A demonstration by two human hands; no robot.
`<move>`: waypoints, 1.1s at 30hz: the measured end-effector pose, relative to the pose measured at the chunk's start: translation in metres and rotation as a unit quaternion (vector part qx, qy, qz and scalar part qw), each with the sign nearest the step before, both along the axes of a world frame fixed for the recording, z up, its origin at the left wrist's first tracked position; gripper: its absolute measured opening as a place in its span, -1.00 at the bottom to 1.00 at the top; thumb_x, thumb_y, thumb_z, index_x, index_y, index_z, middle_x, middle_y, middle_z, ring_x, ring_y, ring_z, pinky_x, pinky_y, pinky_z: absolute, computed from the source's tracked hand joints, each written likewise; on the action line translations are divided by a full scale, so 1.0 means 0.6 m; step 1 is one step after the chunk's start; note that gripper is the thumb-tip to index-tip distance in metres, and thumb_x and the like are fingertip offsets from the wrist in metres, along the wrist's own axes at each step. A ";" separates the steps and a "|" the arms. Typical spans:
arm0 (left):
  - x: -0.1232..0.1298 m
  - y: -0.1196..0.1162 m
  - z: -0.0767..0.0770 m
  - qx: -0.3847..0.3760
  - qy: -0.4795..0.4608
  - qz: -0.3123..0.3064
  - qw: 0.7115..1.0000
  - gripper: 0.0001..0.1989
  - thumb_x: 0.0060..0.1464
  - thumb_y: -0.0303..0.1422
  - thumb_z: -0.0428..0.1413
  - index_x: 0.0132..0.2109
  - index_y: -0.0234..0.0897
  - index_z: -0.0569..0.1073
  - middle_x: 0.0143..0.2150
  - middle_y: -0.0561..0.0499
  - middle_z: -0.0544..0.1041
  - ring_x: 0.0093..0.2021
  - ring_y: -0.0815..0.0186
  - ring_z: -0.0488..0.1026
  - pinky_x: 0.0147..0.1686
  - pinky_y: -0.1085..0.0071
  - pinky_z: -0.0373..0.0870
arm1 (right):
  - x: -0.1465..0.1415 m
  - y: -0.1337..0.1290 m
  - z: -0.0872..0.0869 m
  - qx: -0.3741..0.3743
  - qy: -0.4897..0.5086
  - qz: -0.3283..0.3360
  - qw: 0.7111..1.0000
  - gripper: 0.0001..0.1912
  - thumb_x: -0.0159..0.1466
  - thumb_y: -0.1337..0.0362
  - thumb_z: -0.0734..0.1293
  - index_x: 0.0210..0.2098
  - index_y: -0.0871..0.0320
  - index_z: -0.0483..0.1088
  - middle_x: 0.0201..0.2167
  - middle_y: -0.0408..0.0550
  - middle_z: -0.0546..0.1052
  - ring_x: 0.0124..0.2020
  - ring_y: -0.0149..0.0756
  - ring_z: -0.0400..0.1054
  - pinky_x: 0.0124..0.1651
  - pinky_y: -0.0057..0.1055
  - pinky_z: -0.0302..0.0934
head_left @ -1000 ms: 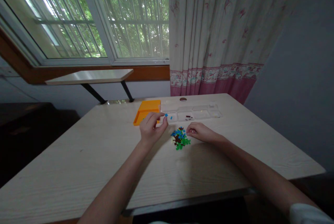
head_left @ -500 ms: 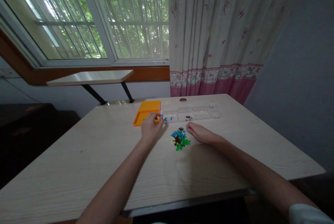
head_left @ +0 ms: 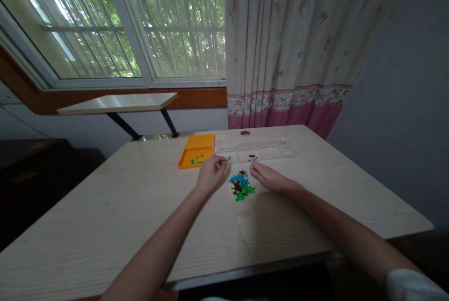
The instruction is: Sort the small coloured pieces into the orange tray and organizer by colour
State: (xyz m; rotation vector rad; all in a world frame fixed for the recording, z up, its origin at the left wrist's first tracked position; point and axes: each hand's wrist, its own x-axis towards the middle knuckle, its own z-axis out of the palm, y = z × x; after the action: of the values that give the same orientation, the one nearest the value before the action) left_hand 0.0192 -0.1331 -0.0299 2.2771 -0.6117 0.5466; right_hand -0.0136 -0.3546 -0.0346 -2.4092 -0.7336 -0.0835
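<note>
My left hand [head_left: 212, 173] hovers at the front of the clear tray's left end, its fingers closed in a pinch; what they hold, if anything, is too small to make out. A small blue piece [head_left: 229, 158] lies just past its fingertips. My right hand [head_left: 268, 177] rests closed on the table, right of the pile, and its fingertips hide anything within. Between the hands, nearer me, sits a pile of small plastic building pieces [head_left: 241, 187] in blue, brown, green and cream. Dark brown pieces [head_left: 252, 156] lie in a middle compartment of the clear tray [head_left: 270, 153].
Left of the tray stands an open orange case [head_left: 199, 141] with several green pieces [head_left: 199, 162] inside. A brown half-round item [head_left: 245, 133] lies by the table's far edge. A raised white shelf [head_left: 119, 103] on black legs stands at the back left.
My left hand has moved right and slightly towards me, from the orange case to the tray's left compartment. The green pieces in the case now show. My right hand stays in place.
</note>
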 end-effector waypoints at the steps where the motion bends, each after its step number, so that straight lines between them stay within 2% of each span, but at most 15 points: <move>1: -0.010 -0.010 0.001 -0.005 0.011 -0.030 0.999 -0.85 0.00 -0.41 -0.02 -0.32 -0.29 0.44 -0.41 0.02 0.41 -0.39 0.39 0.32 -0.38 0.48 0.24 | 0.001 0.001 -0.001 0.015 -0.005 0.003 1.000 -0.82 0.29 0.25 0.03 -0.38 0.17 0.15 -0.43 -0.10 0.27 -0.39 -0.36 0.15 -0.30 -0.45 0.07; 4: -0.041 -0.044 0.006 -0.010 0.029 -0.100 0.995 -0.87 -0.02 -0.41 0.02 -0.33 -0.27 0.45 -0.42 0.03 0.39 -0.37 0.38 0.33 -0.38 0.49 0.24 | 0.001 0.007 -0.003 0.065 -0.023 0.011 0.998 -0.82 0.28 0.26 0.03 -0.40 0.17 0.13 -0.45 -0.12 0.24 -0.39 -0.38 0.13 -0.30 -0.46 0.06; 9: -0.070 -0.072 0.014 -0.036 0.031 -0.090 0.995 -0.89 -0.05 -0.39 0.06 -0.32 -0.26 0.45 -0.39 0.04 0.37 -0.40 0.40 0.32 -0.40 0.49 0.25 | -0.003 0.016 0.001 0.123 -0.040 0.012 0.992 -0.82 0.29 0.25 0.03 -0.38 0.17 0.14 -0.44 -0.13 0.24 -0.37 -0.38 0.14 -0.28 -0.46 0.06; 14: -0.067 -0.069 0.013 -0.053 0.026 -0.055 0.997 -0.93 -0.07 -0.40 0.08 -0.37 -0.28 0.43 -0.40 0.05 0.37 -0.40 0.40 0.31 -0.42 0.49 0.24 | -0.004 0.022 -0.001 0.163 -0.039 0.016 0.986 -0.83 0.29 0.23 0.04 -0.36 0.17 0.14 -0.44 -0.14 0.25 -0.38 -0.39 0.15 -0.29 -0.47 0.06; 23: -0.064 -0.065 0.009 -0.039 0.008 -0.071 0.997 -0.92 -0.06 -0.39 0.08 -0.34 -0.25 0.42 -0.39 0.05 0.34 -0.40 0.41 0.31 -0.43 0.50 0.25 | -0.005 0.027 -0.008 0.186 -0.024 0.020 0.982 -0.81 0.28 0.20 0.06 -0.32 0.18 0.17 -0.42 -0.13 0.28 -0.37 -0.39 0.17 -0.29 -0.48 0.08; 33: -0.071 -0.059 0.014 0.042 -0.028 -0.072 0.996 -0.87 0.04 -0.36 -0.02 -0.31 -0.25 0.40 -0.32 0.02 0.35 -0.33 0.40 0.33 -0.38 0.50 0.26 | -0.002 0.026 -0.012 0.190 -0.013 0.033 0.981 -0.78 0.28 0.17 0.08 -0.34 0.18 0.21 -0.43 -0.13 0.29 -0.37 -0.39 0.18 -0.29 -0.48 0.08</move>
State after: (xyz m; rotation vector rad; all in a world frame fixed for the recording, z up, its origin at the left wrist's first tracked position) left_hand -0.0235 -0.1682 -0.0215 2.2792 -0.8342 0.5255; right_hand -0.0146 -0.3388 -0.0419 -2.0232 -0.7345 -0.2093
